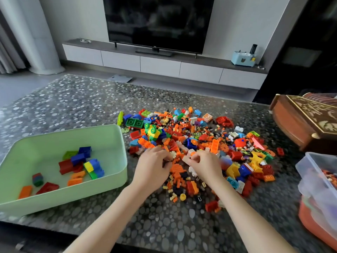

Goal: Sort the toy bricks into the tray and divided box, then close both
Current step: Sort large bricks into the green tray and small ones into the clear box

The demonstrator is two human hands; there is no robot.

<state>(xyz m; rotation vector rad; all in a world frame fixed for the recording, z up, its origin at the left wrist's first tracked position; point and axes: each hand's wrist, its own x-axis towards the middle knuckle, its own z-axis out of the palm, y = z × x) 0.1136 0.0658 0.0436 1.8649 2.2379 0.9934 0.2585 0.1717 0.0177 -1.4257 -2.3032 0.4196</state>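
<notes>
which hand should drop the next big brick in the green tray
Left, probably. The left hand lies right beside the green tray; the right hand, pinching a pale brick, would have to cross over it.

pale green tray (113, 136), mostly orange and red bricks (200, 143), grey pebble-patterned table (73, 99), black television (158, 21).

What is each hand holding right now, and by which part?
Right hand pinches a pale pink brick by one end. Left hand curls into the brick pile; whether it grips anything cannot be told.
</notes>
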